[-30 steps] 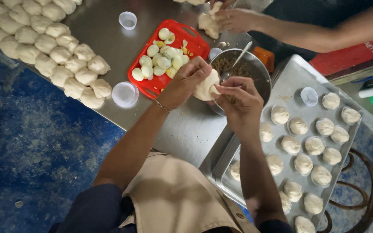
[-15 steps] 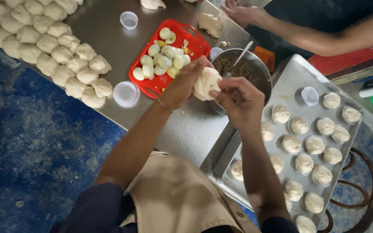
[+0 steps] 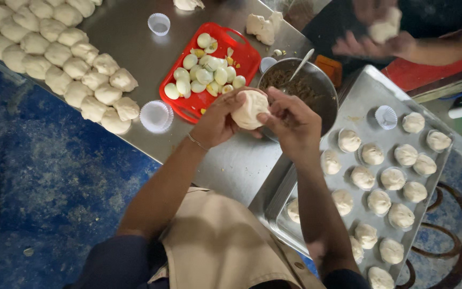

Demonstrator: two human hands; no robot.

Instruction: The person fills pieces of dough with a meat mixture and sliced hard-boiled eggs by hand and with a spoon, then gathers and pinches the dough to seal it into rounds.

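Here the left hand [image 3: 217, 120] and right hand [image 3: 290, 120] pinched a dough ball [image 3: 248, 108] between clenched fingers, sealing it just short of the filling bowl [image 3: 324, 101]; the seam seemingly needed closing next

The dough ball [image 3: 249, 108] is pale cream, like the buns [image 3: 380, 179] on the grey steel tray [image 3: 359, 93]. A red basket [image 3: 236, 53] holds white-and-yellow egg pieces [image 3: 201, 75]. The bowl [image 3: 324, 101] holds brown filling [image 3: 295, 85]; the floor [image 3: 44, 176] is mottled blue.
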